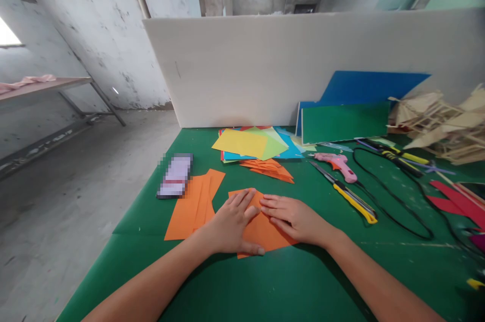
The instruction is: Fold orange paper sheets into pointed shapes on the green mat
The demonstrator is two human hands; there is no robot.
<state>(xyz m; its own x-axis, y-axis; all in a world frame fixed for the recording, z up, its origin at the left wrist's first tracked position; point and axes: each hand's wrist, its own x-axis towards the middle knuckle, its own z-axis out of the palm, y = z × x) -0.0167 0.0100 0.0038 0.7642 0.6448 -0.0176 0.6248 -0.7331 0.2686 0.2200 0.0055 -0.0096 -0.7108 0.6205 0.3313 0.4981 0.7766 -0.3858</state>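
Flat on the green tabletop lies a sheet of orange paper (261, 233), partly covered by both hands. My left hand (235, 221) rests on its left side, fingers stretched forward and thumb spread toward me. Across from it, my right hand (293, 216) lies on the sheet's right side with its fingers extended. More orange paper pieces (185, 211) lie overlapping just left of my left hand. Beyond my hands sits a small stack of folded orange paper strips (271, 170).
A phone (176, 175) lies at the left edge. Coloured paper sheets (242, 142) are stacked at the back. To the right lie a pink glue gun (339, 164) with a looping black cord and a yellow utility knife (354, 203), blade extended. A white board (242, 69) stands behind.
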